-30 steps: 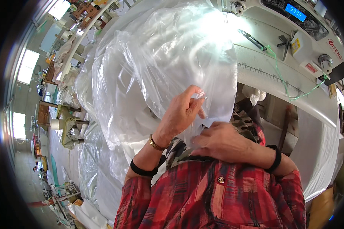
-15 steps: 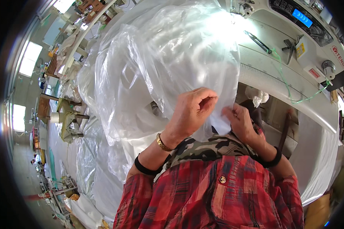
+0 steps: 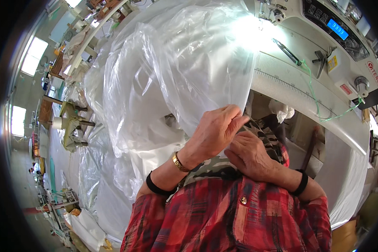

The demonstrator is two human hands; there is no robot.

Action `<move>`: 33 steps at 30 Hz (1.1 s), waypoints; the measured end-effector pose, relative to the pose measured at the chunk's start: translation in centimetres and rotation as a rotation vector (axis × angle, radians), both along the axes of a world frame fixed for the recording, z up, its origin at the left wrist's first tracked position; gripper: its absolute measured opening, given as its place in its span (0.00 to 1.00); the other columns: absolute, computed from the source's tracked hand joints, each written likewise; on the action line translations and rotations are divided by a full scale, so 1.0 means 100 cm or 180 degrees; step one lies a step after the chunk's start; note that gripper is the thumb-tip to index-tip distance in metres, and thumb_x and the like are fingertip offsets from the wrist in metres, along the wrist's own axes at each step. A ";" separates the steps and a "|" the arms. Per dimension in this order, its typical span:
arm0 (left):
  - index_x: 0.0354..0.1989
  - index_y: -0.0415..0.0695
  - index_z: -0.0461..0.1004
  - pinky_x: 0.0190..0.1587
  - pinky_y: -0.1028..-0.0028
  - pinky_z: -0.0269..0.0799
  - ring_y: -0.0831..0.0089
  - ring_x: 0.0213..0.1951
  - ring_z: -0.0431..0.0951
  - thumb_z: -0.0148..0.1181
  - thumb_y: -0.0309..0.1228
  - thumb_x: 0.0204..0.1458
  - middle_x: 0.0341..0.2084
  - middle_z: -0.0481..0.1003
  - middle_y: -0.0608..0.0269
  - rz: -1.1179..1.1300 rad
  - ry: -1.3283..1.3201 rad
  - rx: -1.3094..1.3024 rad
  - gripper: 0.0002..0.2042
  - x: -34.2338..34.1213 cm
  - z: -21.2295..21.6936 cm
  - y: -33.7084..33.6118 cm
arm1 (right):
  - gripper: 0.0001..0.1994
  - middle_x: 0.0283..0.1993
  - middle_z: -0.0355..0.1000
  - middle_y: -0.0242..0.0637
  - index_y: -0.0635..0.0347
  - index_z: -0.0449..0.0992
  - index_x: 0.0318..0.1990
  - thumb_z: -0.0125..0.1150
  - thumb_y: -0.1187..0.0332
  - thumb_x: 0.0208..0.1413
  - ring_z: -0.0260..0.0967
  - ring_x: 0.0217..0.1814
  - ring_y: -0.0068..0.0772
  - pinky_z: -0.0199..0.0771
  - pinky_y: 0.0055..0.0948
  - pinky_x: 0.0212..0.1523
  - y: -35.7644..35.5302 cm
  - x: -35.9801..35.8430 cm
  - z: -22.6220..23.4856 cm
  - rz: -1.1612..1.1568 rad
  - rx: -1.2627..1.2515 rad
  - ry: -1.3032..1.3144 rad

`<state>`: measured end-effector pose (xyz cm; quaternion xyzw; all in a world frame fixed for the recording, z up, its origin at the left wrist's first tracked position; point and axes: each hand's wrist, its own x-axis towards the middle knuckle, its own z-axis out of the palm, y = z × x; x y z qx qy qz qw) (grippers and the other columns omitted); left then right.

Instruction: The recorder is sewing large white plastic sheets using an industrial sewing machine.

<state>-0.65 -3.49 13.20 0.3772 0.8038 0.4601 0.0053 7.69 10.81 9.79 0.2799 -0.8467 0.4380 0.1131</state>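
Note:
A large sheet of clear plastic film spreads in loose folds over the left and middle of the table and hangs toward my lap. My left hand is closed in a pinch on the sheet's near right edge. Close below it, my right hand is curled with its fingers turned toward the left hand. Its fingertips are partly hidden, so what they hold cannot be made out. The sheet's far right part lies under the bright lamp of a white sewing machine.
On the machine bed lie black-handled thread snips and a small black metal part. Green thread trails over the printed ruler. White fabric hangs at the right. A wooden stool stands at the left.
My right hand has moved left and down, close under the left hand. The sheet's right edge has drawn leftward, baring more of my camouflage-patterned clothing. My left hand still pinches at the edge.

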 end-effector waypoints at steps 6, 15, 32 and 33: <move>0.34 0.37 0.74 0.24 0.70 0.62 0.67 0.20 0.68 0.61 0.25 0.52 0.23 0.72 0.57 0.0205 -0.0332 0.0217 0.05 -0.003 0.000 -0.006 | 0.04 0.29 0.68 0.36 0.61 0.71 0.31 0.58 0.72 0.54 0.68 0.32 0.39 0.69 0.37 0.44 0.017 -0.026 0.000 0.0462 0.0626 0.0732; 0.47 0.35 0.74 0.27 0.70 0.67 0.65 0.23 0.72 0.57 0.19 0.54 0.25 0.73 0.52 0.0612 0.0065 0.0678 0.12 0.016 0.003 -0.004 | 0.10 0.39 0.71 0.49 0.65 0.70 0.44 0.56 0.74 0.54 0.70 0.42 0.56 0.72 0.43 0.42 0.006 -0.054 -0.022 -0.0130 -0.0372 -0.0324; 0.54 0.33 0.68 0.33 0.61 0.69 0.50 0.30 0.73 0.51 0.19 0.49 0.31 0.72 0.47 0.0353 -0.0038 -0.0399 0.20 0.015 -0.022 0.003 | 0.12 0.49 0.73 0.41 0.63 0.75 0.47 0.56 0.69 0.58 0.68 0.54 0.43 0.68 0.37 0.55 0.112 -0.153 0.021 -0.1603 0.1737 0.1207; 0.54 0.33 0.68 0.33 0.61 0.69 0.50 0.30 0.73 0.51 0.19 0.49 0.31 0.72 0.47 0.0318 -0.0056 -0.0429 0.20 0.014 -0.023 0.005 | 0.13 0.51 0.73 0.42 0.64 0.75 0.47 0.55 0.66 0.59 0.68 0.55 0.44 0.66 0.39 0.57 0.115 -0.160 0.019 -0.1571 0.1772 0.1038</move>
